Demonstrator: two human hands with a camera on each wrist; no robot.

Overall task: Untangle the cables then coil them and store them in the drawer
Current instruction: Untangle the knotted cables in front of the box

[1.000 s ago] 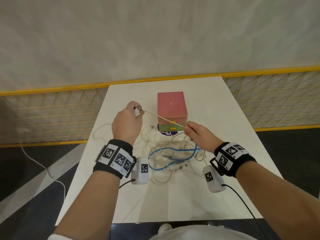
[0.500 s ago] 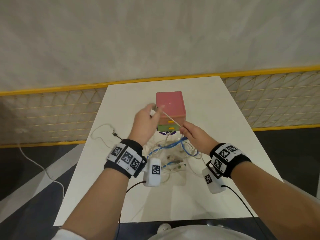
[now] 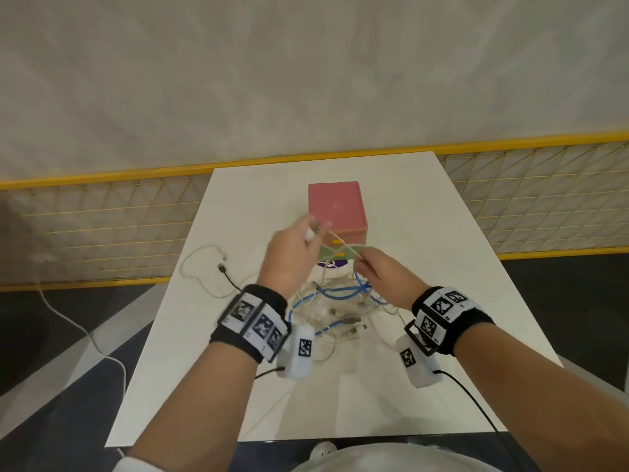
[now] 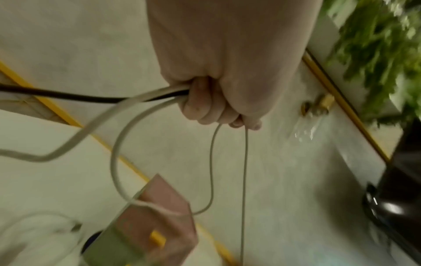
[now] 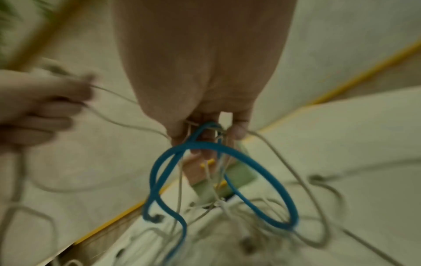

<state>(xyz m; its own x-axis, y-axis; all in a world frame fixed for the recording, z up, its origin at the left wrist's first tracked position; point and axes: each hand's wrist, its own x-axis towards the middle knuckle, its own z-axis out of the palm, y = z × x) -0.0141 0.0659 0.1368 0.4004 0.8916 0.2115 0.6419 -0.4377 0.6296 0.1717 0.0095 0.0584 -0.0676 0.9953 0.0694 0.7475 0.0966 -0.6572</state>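
White cable (image 3: 343, 246) pinched taut between left fingers (image 3: 315, 229) and right fingers (image 3: 366, 264).

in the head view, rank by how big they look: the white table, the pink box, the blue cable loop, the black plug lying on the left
1. white table
2. pink box and blue cable loop: similar spread, and the loop is partly hidden by the hands, so no ranking between them
3. black plug

A blue cable (image 3: 340, 294) loops among cream-white cables (image 3: 200, 277) on the white table (image 3: 408, 233); the drawer box (image 3: 337, 206) is pink over green, with yellow handles.
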